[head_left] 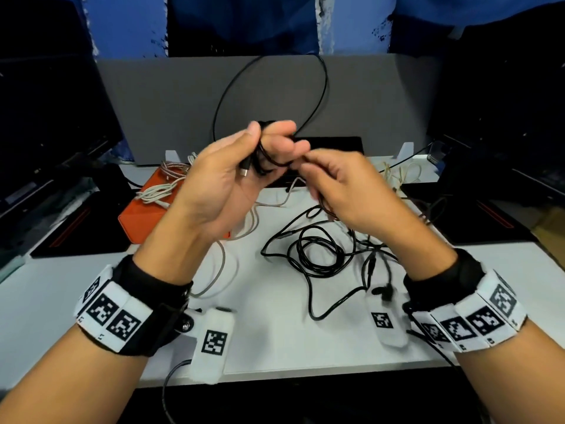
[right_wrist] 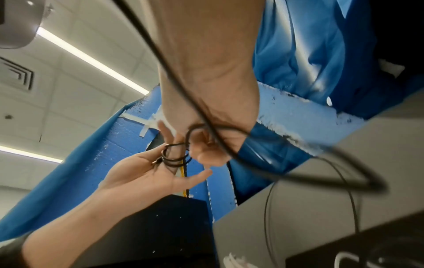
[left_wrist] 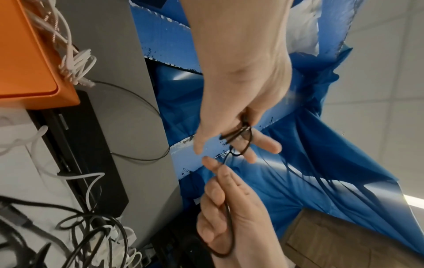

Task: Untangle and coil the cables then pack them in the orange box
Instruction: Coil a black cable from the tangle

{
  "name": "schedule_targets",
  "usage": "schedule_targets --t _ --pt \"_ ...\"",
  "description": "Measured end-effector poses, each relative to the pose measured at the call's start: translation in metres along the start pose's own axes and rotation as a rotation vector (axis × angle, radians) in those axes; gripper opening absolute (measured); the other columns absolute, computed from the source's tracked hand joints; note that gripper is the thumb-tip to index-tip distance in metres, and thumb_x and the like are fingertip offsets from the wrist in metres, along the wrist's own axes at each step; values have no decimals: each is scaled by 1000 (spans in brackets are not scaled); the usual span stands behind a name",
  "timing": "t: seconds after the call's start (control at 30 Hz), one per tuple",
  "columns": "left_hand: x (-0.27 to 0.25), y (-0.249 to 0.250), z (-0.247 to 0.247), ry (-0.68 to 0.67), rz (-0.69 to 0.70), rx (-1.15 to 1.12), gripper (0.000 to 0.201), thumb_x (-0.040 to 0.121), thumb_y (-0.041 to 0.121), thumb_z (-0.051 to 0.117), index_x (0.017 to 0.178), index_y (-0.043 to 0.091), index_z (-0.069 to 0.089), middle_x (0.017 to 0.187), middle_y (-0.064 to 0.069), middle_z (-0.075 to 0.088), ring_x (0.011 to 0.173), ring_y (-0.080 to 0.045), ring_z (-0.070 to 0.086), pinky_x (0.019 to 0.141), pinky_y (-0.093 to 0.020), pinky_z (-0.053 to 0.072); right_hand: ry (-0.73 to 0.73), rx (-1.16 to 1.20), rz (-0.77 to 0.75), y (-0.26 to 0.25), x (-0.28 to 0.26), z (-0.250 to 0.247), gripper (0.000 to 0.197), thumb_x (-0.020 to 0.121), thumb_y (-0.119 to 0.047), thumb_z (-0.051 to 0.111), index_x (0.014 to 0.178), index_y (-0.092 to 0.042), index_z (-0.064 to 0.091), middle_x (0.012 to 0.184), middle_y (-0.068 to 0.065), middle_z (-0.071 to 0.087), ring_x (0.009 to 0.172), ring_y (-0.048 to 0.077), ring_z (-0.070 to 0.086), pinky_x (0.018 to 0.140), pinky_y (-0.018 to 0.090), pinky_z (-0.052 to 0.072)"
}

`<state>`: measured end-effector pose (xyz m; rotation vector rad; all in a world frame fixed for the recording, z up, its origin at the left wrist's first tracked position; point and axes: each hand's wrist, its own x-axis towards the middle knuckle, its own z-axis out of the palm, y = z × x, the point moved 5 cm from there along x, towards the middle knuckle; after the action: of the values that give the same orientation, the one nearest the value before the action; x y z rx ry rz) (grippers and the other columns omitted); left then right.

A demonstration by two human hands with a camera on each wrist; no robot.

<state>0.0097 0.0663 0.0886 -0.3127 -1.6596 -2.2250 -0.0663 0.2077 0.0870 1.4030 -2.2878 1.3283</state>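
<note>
L hand is raised over the counter, w/ black cable coiled round its fingers, thumb clamping it. R hand pinches the same cable's free run. Orange box sits far left, holding pale cables; more black cables lie tangled mid-counter.

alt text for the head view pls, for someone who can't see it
Two raised hands coil a thin black cable: its turns wrap the left hand fingers while the right hand pinches the strand feeding in. Below on the white table lies a tangle of black cables; at left, an orange box holds pale coiled cables.
</note>
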Motion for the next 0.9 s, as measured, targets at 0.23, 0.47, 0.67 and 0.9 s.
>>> schedule_targets --t 0.23,0.47,0.67,0.9 --pt "-1 -4 -1 168 63 378 35 112 20 33 127 1 59 106 -5 78 105 -20 73 93 -32 55 -370 -173 14 -6 -14 35 26 109 -29 47 107 -6 59 70 -2 59 62 7 54 64 32 45" --pt "-6 -6 -4 38 -49 1338 35 109 32 41 85 13 58 69 6 69 59 -4 59 63 -35 45 -296 -82 -9 -16 -12 8 15 104 -28 56 98 -22 68 61 -9 54 57 6 47 62 41 52" --pt "-17 -1 1 -225 -217 668 40 109 23 37 109 1 70 57 -9 59 59 -21 46 63 -25 43 -31 95 -21 -9 -4 -19 16 101 -29 65 91 -17 61 72 0 55 64 13 46 64 35 41" --pt "-17 3 7 -249 -129 248 28 106 20 38 99 5 61 53 5 41 50 -10 41 86 -37 53 -13 71 -87 -15 -4 -14 23 110 -31 46 105 -19 66 70 -11 57 63 7 50 60 28 41"
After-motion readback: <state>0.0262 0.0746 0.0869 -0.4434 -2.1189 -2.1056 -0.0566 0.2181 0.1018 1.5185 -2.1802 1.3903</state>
